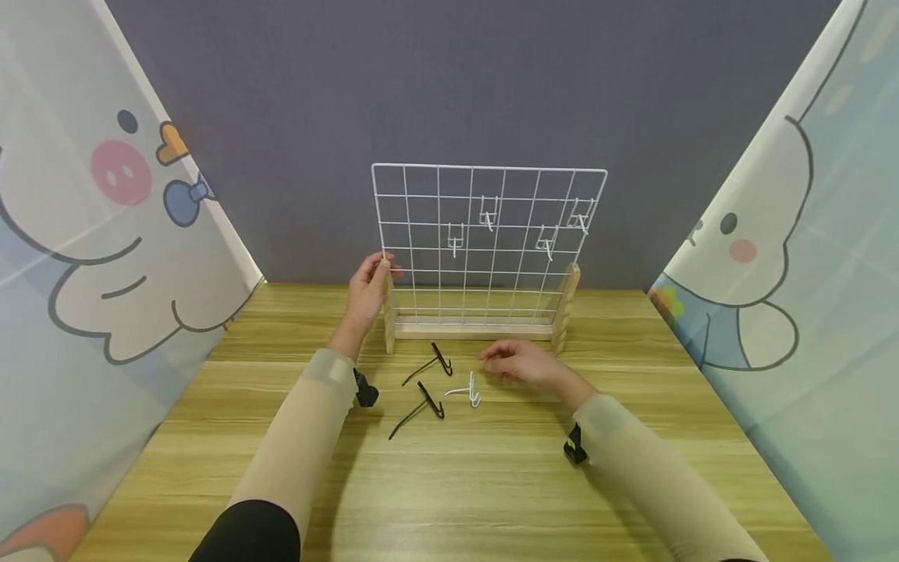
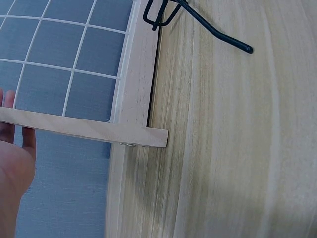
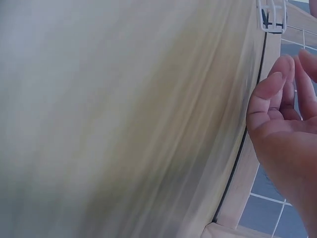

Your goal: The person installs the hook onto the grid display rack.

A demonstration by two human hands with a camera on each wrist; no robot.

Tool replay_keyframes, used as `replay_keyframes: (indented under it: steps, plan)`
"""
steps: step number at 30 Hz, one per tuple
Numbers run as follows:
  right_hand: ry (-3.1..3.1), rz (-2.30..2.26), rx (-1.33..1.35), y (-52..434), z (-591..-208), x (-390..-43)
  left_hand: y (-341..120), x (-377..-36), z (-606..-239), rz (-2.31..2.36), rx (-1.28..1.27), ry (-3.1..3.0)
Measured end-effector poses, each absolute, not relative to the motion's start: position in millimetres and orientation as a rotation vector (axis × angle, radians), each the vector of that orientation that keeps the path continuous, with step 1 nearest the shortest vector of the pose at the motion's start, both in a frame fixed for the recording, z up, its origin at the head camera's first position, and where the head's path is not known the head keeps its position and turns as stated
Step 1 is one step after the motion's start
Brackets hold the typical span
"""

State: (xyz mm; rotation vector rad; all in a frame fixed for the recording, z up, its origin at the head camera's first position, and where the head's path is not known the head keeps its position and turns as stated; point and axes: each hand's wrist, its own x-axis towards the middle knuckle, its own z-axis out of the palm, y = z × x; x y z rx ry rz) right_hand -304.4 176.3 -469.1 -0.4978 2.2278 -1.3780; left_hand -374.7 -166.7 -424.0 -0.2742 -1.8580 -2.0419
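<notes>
A white wire grid panel (image 1: 489, 167) stands in a wooden base (image 1: 474, 332), with several white hooks hung on its upper and middle part, one being a white hook (image 1: 488, 215). My left hand (image 1: 367, 295) holds the top of the left wooden upright (image 2: 74, 126), fingers behind it. Over the table in front of the base, my right hand (image 1: 523, 362) hovers with loosely curled fingers and holds nothing. Left of it lies a loose white hook (image 1: 472, 390). Two black hooks, a farther black hook (image 1: 441, 357) and a nearer black hook (image 1: 425, 398), lie beside that one.
The wood-grain table (image 1: 449, 484) runs back to a grey wall (image 1: 492, 78). Cartoon-printed curtains close in both sides, a left curtain (image 1: 42, 312) and a right curtain (image 1: 843, 437). The right wooden upright (image 1: 566, 308) stands behind my right hand.
</notes>
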Motion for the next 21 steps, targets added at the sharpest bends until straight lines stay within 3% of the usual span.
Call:
replay_keyframes:
  steps: [21]
  plan:
    - [2.087, -1.254, -0.626, 166, -477, -325, -168, -376, -425, -2.045, -0.267, -1.869]
